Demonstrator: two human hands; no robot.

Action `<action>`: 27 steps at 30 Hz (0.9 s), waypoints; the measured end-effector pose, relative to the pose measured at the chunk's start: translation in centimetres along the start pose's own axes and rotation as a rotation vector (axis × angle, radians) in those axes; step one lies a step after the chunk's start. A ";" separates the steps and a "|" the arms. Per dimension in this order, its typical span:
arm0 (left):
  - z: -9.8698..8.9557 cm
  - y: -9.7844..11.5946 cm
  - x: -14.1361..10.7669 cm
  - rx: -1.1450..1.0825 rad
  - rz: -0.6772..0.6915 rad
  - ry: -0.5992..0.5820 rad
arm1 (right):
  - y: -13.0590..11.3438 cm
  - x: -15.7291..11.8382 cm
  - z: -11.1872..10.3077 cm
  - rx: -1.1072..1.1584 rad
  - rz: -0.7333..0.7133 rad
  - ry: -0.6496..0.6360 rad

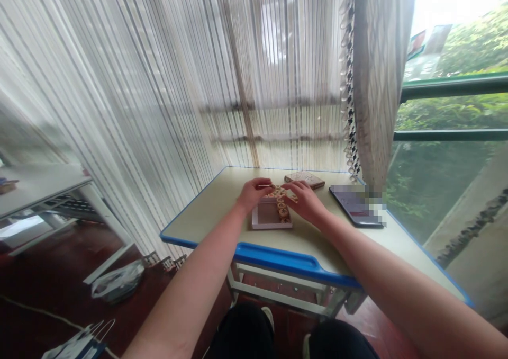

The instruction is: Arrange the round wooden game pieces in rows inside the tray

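Observation:
A shallow white box (272, 225) sits on the desk in front of me, a short row of round wooden xiangqi pieces (282, 211) lined up along its right side. More loose pieces are heaped just beyond its far edge, between my hands. My left hand (253, 194) is at the heap's left side, thumb and fingers closed around a piece at their tips. From the right, my right hand (305, 199) reaches over the pieces with thumb and fingers apart and touches the heap. Its fingertips partly cover the pieces there.
A flat patterned box lid (305, 179) lies behind my right hand. To the right rests a phone (353, 206). The desk (198, 211) has a blue edge and stands against string curtains (278, 83). A window is at the right; plastic bags (117, 282) are on the floor at left.

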State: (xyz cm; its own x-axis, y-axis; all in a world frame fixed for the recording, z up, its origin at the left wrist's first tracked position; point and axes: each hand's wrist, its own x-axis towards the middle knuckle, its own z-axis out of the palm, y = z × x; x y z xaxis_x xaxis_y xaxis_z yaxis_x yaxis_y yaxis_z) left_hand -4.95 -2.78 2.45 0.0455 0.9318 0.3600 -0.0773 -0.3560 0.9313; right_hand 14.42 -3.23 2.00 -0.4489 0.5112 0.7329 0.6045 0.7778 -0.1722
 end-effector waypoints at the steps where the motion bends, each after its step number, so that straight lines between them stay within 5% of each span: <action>1: 0.1 0.1 -0.2 -0.030 -0.006 -0.025 | -0.3 0.0 0.1 0.016 -0.016 0.011; 9: 0.6 -0.3 -0.6 -0.098 -0.072 -0.181 | -0.7 0.2 0.4 0.089 -0.044 0.038; 23: 0.8 0.2 -0.8 -0.228 -0.134 -0.225 | -0.9 0.2 0.2 0.220 0.189 0.073; 27: 0.9 0.4 -0.8 -0.199 -0.158 -0.230 | -1.0 0.2 0.1 0.249 0.162 0.071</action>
State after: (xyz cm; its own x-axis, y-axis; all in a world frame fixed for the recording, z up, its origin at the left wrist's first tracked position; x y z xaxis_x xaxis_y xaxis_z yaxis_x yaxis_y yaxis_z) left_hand -4.13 -3.72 2.57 0.2938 0.9262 0.2363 -0.2436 -0.1665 0.9555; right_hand 13.70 -3.87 2.25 -0.3074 0.6159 0.7254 0.4809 0.7583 -0.4400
